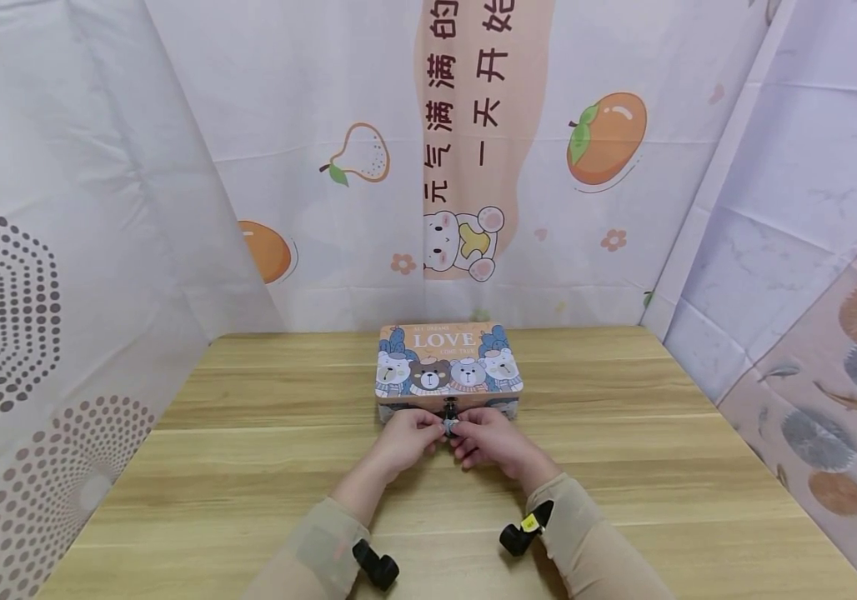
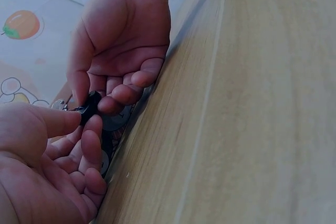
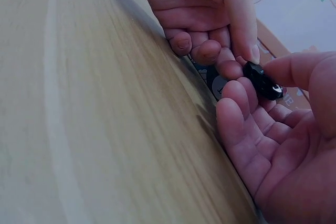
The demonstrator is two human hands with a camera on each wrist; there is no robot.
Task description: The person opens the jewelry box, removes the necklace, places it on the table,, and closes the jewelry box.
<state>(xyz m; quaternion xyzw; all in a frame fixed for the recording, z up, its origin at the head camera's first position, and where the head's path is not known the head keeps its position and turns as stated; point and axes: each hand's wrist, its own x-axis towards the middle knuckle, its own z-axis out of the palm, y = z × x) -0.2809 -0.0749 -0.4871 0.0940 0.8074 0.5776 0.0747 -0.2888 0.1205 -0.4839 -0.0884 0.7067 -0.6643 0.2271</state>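
Standing here watching, and both hands are on one tiny black piece (image 3: 261,81) right up against the front of the box (image 1: 449,337), the one with the LOVE print and bears; the box sits flat on the wooden table (image 1: 608,433), near the back edge. The left hand (image 1: 403,439) pinches the piece narrowly between thumb and fingertips, and the right hand (image 1: 494,439) does the same from the other side; the remaining fingers curl loosely. Can't tell from here if the piece is fixed to the box or loose.

My guess on handling: it's light, stiff and kinda slippery, going by that glossy face; I doubt it's fragile, but it's small enough to shoot out of a sloppy pinch. I'd take it by its two ends with the finger pads, thumb on top and index below; squeezing harder probably won't help much. The box looks like a thin printed tin, so likely light and rigid; if it skids, I'd steady it by the side walls, since the smooth lid gives little to grab.
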